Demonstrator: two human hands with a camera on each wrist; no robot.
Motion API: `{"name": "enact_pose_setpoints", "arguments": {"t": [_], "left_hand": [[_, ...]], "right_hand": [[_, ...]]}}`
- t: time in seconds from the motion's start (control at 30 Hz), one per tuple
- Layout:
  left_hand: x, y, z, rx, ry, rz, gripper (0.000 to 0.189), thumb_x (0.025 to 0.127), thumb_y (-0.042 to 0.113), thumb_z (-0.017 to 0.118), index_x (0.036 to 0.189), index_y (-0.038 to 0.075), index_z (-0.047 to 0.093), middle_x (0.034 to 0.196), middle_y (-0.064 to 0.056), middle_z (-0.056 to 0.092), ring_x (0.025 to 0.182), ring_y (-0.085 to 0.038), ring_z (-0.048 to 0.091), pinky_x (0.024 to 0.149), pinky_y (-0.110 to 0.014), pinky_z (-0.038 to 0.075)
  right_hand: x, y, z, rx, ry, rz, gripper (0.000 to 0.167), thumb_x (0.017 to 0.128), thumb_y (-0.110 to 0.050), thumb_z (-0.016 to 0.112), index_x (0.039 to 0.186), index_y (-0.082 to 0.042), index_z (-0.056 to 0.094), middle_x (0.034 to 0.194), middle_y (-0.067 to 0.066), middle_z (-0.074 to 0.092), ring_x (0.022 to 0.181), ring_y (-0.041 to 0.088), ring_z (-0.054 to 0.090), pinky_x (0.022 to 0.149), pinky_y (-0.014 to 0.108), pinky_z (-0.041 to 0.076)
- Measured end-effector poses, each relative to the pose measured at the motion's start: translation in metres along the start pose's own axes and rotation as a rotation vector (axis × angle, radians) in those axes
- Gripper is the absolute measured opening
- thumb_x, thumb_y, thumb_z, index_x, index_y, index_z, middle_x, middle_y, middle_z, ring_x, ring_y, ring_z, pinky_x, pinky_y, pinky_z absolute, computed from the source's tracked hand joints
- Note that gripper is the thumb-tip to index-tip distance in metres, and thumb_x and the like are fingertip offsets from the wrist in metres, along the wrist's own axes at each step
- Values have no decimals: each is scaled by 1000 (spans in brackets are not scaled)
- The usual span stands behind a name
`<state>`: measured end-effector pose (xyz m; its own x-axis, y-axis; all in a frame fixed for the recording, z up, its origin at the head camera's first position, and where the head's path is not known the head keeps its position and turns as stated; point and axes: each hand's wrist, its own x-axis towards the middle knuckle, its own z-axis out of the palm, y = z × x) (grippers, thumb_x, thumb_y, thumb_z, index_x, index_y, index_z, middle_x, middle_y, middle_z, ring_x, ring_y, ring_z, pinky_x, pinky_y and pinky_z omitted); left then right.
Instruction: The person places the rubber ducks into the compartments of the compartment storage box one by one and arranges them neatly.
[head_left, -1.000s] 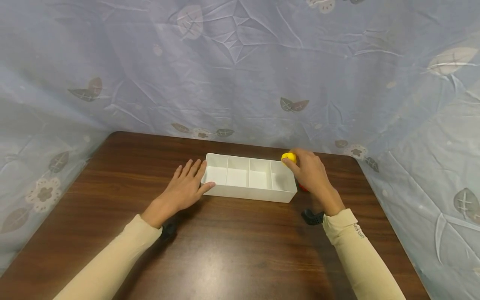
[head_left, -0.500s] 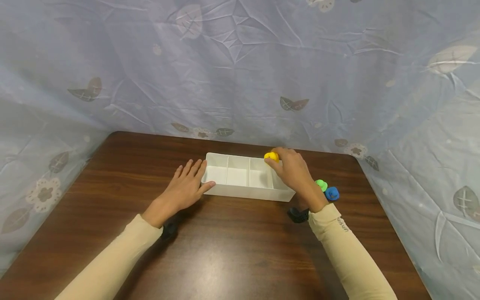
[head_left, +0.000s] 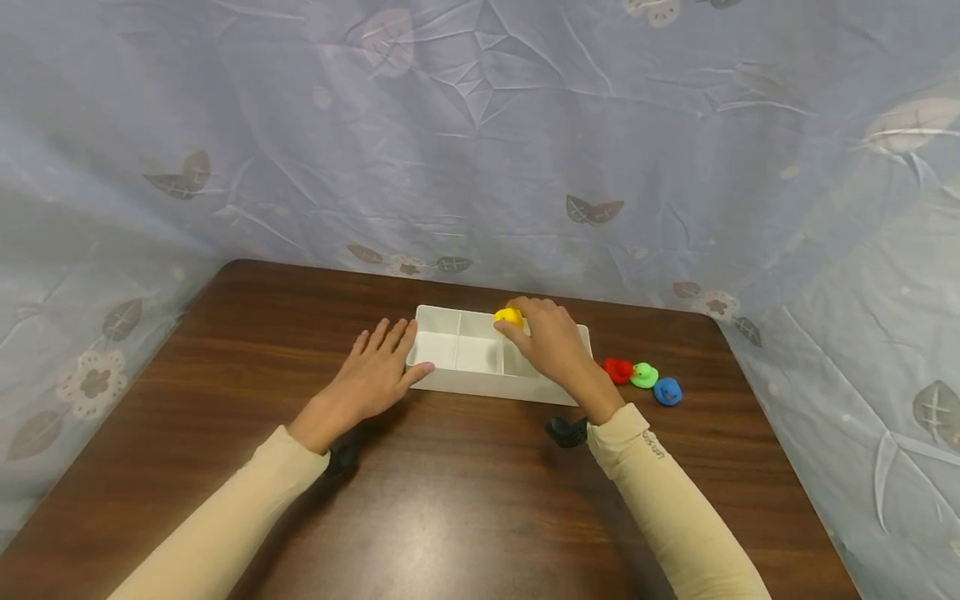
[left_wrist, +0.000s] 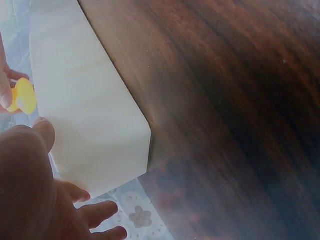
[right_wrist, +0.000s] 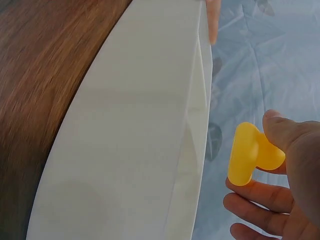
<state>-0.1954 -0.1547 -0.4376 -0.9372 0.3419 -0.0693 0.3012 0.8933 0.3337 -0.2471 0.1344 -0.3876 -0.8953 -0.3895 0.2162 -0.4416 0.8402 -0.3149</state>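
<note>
My right hand (head_left: 555,343) pinches a yellow toy duck (head_left: 509,318) between thumb and fingers, above the far side of a white divided box (head_left: 480,383). The right wrist view shows the duck (right_wrist: 243,154) from its smooth underside, outside the box's rim in that view. At the box's left end rests my left hand (head_left: 366,375), fingers extended and thumb at the near corner. In the left wrist view that thumb (left_wrist: 46,132) lies at the rim. The two left compartments show bare floors; my right hand partly covers those on the right.
Right of the box, a red toy duck (head_left: 618,371), a green duck (head_left: 644,375) and a blue duck (head_left: 667,392) sit close together on the brown wooden table (head_left: 450,500). A patterned curtain (head_left: 480,167) hangs behind the table and along its sides.
My right hand has carried the yellow duck leftward along the box, from its right end toward the middle. The red, green and blue ducks have come into view. My left hand has stayed put.
</note>
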Motion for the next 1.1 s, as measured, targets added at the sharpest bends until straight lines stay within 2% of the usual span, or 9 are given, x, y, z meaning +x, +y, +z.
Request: {"name": "enact_pose_setpoints", "arguments": {"t": [0.2, 0.37, 0.57, 0.73, 1.1], "left_hand": [[-4, -1, 0, 9, 2, -14, 86, 113, 60, 37, 172, 4, 9, 178, -25, 17, 166, -51, 11, 132, -71, 12], [-4, -1, -1, 4, 5, -11, 86, 113, 60, 36, 172, 4, 10, 178, -25, 17, 166, -51, 12, 132, -71, 13], [-2, 0, -1, 16, 6, -2, 86, 112, 61, 36, 171, 4, 11, 177, -26, 19, 165, -52, 14, 131, -72, 15], [-2, -1, 0, 30, 3, -2, 85, 113, 61, 36, 172, 4, 11, 176, -28, 19, 164, -53, 14, 131, -72, 16], [-1, 0, -1, 35, -6, -1, 86, 112, 62, 34, 172, 5, 9, 176, -29, 18, 165, -53, 13, 130, -73, 15]], "right_hand": [[8, -18, 12, -1, -10, -76, 44, 106, -42, 66, 130, -5, 71, 113, 11, 78, 102, 32, 69, 88, 47, 56], [12, -32, 18, 2, -20, -92, 44, 105, -41, 68, 132, -6, 71, 117, 10, 78, 106, 31, 69, 90, 46, 56], [17, -47, 22, 1, -19, -146, 40, 105, -40, 69, 129, -7, 72, 113, 9, 78, 98, 28, 69, 83, 42, 57], [21, -58, 28, -19, -32, -192, 40, 105, -41, 67, 129, -9, 71, 112, 7, 79, 95, 26, 69, 84, 41, 56], [29, -77, 39, -90, -108, -207, 47, 107, -48, 61, 135, -11, 68, 112, 5, 78, 97, 24, 68, 91, 45, 55]]}}
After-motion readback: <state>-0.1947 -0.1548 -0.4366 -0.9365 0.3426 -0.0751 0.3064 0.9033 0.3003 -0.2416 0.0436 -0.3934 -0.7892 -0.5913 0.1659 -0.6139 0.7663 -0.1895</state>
